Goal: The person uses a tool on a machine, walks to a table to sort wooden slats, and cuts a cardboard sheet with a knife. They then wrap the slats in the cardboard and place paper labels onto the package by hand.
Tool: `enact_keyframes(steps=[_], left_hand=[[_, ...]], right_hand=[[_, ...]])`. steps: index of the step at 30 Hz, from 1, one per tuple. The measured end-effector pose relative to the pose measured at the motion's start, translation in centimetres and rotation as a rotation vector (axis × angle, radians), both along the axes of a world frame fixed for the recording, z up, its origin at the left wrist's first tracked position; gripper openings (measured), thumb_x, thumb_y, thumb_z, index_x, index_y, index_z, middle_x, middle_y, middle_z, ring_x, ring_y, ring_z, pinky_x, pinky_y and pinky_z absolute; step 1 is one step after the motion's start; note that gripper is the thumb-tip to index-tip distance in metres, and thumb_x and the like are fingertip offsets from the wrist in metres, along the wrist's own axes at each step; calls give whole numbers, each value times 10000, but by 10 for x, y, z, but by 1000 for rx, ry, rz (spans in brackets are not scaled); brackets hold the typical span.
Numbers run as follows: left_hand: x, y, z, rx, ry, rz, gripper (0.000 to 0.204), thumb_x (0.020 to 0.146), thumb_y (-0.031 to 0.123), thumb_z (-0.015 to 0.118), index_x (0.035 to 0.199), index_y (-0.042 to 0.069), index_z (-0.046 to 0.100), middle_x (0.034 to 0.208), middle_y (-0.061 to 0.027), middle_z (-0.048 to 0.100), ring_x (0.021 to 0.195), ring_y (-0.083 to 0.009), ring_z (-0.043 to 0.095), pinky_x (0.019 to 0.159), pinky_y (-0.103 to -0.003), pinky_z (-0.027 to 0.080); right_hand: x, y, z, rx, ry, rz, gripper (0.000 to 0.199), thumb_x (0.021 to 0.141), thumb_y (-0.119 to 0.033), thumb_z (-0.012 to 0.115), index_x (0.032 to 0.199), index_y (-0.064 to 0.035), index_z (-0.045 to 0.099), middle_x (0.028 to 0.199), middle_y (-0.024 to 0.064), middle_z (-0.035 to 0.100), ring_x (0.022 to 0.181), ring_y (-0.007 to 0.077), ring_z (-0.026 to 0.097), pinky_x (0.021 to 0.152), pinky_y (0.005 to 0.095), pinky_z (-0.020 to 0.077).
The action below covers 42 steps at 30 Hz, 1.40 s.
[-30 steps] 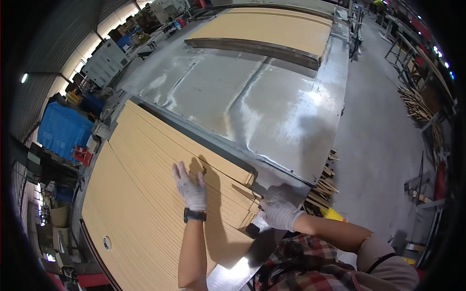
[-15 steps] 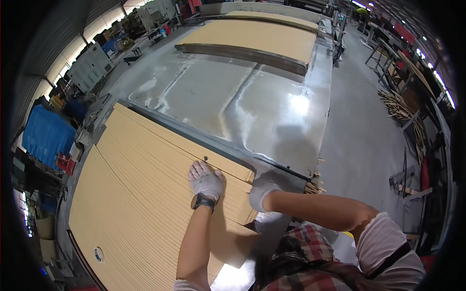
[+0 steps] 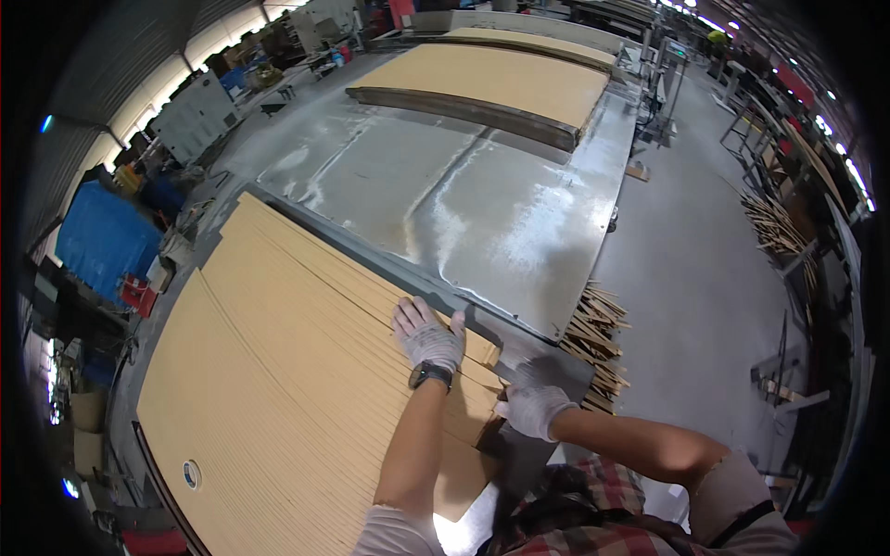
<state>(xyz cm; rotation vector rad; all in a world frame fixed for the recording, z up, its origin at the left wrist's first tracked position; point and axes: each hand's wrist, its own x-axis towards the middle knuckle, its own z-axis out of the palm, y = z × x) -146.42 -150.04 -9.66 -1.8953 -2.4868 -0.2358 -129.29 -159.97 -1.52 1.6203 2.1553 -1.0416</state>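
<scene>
Beside the metal table (image 3: 371,171), tan strips (image 3: 315,310) run lengthwise from far left to near right. Left hand (image 3: 429,343): flat atop them, thumb spread. Right hand (image 3: 536,409): curled, nearer their right ends; whether it pinches anything is unclear.

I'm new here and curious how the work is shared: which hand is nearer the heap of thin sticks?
Right. The right hand is by the right ends of the tan strips, lower left of the stick heap; the left hand is farther left, palm down over the strips.
</scene>
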Motion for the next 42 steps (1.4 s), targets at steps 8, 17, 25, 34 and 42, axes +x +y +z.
enact_keyframes(steps=[8, 17, 25, 34, 42], left_hand=[[82, -45, -31, 102, -25, -20, 836, 854, 564, 427, 1369, -72, 256, 1434, -263, 229, 1351, -395, 170, 1119, -468, 86], [51, -32, -39, 124, -54, -120, 816, 859, 570, 429, 1356, -63, 297, 1424, -286, 235, 1346, -421, 166, 1106, -497, 113], [24, -54, -51, 175, -10, -285, 800, 870, 551, 431, 1336, -84, 287, 1400, -288, 278, 1325, -417, 223, 1106, -488, 119], [33, -49, -51, 19, 11, -17, 840, 871, 548, 406, 1345, -129, 257, 1433, -304, 222, 1353, -433, 158, 1117, -494, 72], [39, -30, -42, -30, 15, -31, 835, 904, 550, 293, 1370, -135, 192, 1445, -326, 159, 1362, -444, 109, 1118, -487, 50]], right_hand=[[150, -87, 0, -88, 51, -31, 455, 925, -410, 406, 1145, -22, 499, 1016, 235, 616, 962, 386, 595, 822, 472, 451], [150, -75, -56, 99, 62, -76, 423, 932, -441, 408, 1020, -32, 474, 863, 239, 633, 814, 416, 613, 721, 503, 463], [133, -58, -45, 114, 5, 48, 379, 923, -370, 433, 1007, -9, 509, 832, 229, 638, 804, 398, 624, 721, 485, 471], [93, -26, 0, -29, -108, 89, 335, 895, -270, 459, 1051, 8, 562, 956, 216, 647, 876, 362, 641, 765, 458, 496], [23, 20, -31, -61, -232, 438, 342, 909, -257, 434, 1031, -24, 652, 1066, 189, 635, 982, 331, 620, 846, 414, 480]])
